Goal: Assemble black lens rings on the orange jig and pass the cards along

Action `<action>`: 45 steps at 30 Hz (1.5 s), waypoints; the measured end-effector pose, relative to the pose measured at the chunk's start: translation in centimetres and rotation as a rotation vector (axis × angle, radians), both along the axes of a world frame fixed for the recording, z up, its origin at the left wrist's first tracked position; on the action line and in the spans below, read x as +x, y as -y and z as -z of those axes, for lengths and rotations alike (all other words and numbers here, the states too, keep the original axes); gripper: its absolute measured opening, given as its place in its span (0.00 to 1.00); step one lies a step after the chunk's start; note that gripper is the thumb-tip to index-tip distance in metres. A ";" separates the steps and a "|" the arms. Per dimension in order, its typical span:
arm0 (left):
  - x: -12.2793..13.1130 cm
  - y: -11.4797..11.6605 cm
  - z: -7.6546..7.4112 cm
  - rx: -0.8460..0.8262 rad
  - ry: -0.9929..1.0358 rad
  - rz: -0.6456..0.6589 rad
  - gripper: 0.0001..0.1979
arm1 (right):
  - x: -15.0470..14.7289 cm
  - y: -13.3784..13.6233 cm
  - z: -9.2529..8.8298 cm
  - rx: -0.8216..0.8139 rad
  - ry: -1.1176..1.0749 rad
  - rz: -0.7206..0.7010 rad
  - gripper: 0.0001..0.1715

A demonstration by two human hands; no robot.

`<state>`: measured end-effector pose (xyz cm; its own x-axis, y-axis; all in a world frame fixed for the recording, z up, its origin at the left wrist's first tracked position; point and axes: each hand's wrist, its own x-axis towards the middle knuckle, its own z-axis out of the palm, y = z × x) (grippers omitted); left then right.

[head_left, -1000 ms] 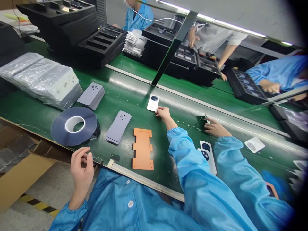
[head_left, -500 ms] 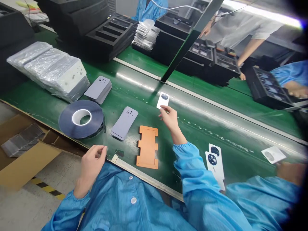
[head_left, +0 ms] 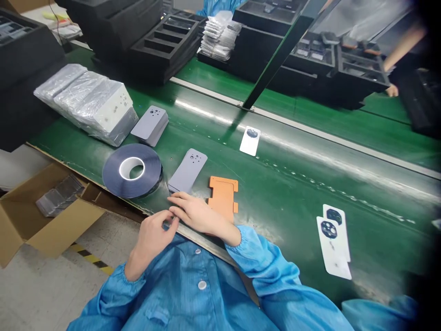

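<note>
My left hand (head_left: 153, 236) is at the table's front edge, thumb and fingers pinched together; anything between them is hidden or too small to name. My right hand (head_left: 198, 214) meets its fingertips, palm down, with fingers stretched and slightly apart. It covers the lower part of an orange plate with notched sides (head_left: 222, 195). Just beyond the fingers lies a small stack of grey-lilac phone-shaped sheets with camera holes (head_left: 189, 170). To their left lies a big roll of dark clear film (head_left: 112, 172) on a white core. A white phone-shaped card (head_left: 250, 145) lies further back.
White cards with dark camera circles (head_left: 334, 246) overlap at right. A taller lilac stack (head_left: 148, 124) and plastic-wrapped bundles (head_left: 82, 99) are at back left. Black foam trays (head_left: 165, 46) and a slanted post (head_left: 275, 62) stand behind. An open carton (head_left: 62, 230) is below left.
My right hand has left the white card at the back and come down to my left hand. My left hand has shifted a little to the right. The view has turned slightly.
</note>
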<state>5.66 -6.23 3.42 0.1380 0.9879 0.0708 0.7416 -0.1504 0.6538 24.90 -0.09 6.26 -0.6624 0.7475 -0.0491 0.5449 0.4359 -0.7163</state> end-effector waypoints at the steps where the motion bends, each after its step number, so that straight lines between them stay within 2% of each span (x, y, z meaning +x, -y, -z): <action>1: -0.4 -0.5 0.1 -0.015 0.043 -0.016 0.10 | -0.1 -0.1 0.4 0.019 0.001 0.004 0.28; 7: -3.1 -3.8 1.8 -0.040 0.246 -0.295 0.16 | -0.2 0.1 1.9 0.047 -0.033 0.018 0.27; 12: -5.1 -4.6 2.6 0.046 0.184 -0.562 0.17 | 0.6 -0.1 2.7 -0.010 -0.098 0.032 0.29; 15: -6.5 -4.7 2.6 0.122 0.144 -0.644 0.16 | 0.9 -0.1 2.9 -0.080 -0.160 0.026 0.30; 17: -6.7 -4.4 2.5 0.175 0.135 -0.624 0.16 | 0.8 -0.1 3.0 -0.138 -0.210 0.014 0.31; 18: -6.5 -4.2 2.4 0.195 0.137 -0.569 0.15 | 0.8 -0.1 3.0 -0.168 -0.234 0.006 0.31; 22: -4.2 -3.6 1.9 0.276 0.140 -0.166 0.11 | 0.4 -0.1 2.6 -0.254 -0.319 -0.015 0.32; 23: -3.5 -3.5 1.8 0.304 0.141 -0.097 0.10 | 0.4 -0.1 2.5 -0.271 -0.346 -0.022 0.32; 25: -2.5 -3.7 1.8 0.362 0.148 -0.046 0.09 | 0.4 -0.2 2.3 -0.313 -0.400 -0.038 0.33; 29: -2.2 -4.3 2.1 0.411 0.146 -0.062 0.05 | 0.6 -0.4 2.5 -0.375 -0.422 -0.052 0.33; 32: -2.8 -4.4 2.4 0.396 0.159 -0.135 0.06 | 0.7 -0.4 2.8 -0.374 -0.391 -0.039 0.33; 36: -4.0 -4.4 2.7 0.278 0.268 -0.433 0.08 | 0.7 -0.3 3.4 -0.366 -0.370 -0.014 0.30; 39: -4.7 -4.4 2.0 0.201 0.412 -0.633 0.08 | 0.8 -0.3 3.4 -0.385 -0.377 -0.006 0.30; 41: -4.8 -4.3 0.9 0.152 0.520 -0.647 0.09 | 1.0 -0.4 3.0 -0.395 -0.385 -0.029 0.28; 43: -4.5 -4.1 -0.4 0.088 0.611 -0.590 0.10 | 1.3 -0.4 2.3 -0.413 -0.411 -0.046 0.23; 45: -3.6 -3.7 -1.6 0.031 0.658 -0.510 0.10 | 1.7 -0.6 1.6 -0.450 -0.474 0.002 0.18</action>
